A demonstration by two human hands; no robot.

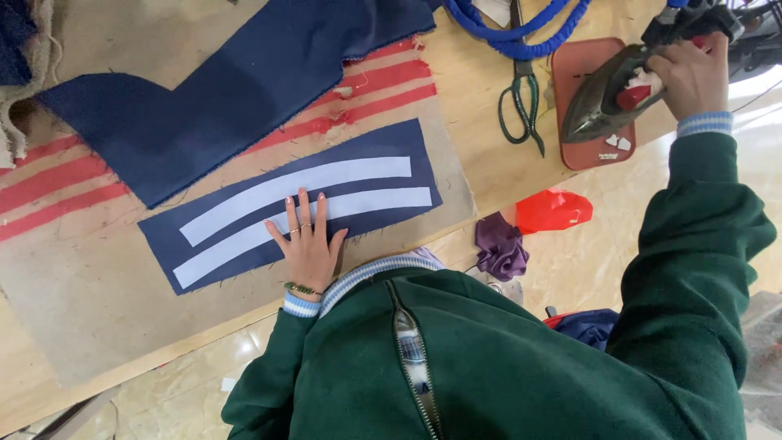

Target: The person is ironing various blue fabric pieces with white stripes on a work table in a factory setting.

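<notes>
Navy fabric panel [285,213], soft-looking, lies under our left hand's flat-spread fingers [303,213]; our right hand [692,75] grips the likely heavy grey iron [607,102] by its handle.

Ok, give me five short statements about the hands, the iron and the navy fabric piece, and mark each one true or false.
1. The left hand lies flat, fingers spread, on the navy fabric piece. True.
2. The right hand grips the scissors. False: it grips the handle of the iron; the scissors lie untouched on the table.
3. The iron is pressing the navy fabric piece. False: it sits on a reddish rest pad, apart from the piece.
4. Two white strips lie along the navy fabric piece. True.
5. The left hand wears a glove. False: it is bare, with a ring and a green bracelet.
</notes>
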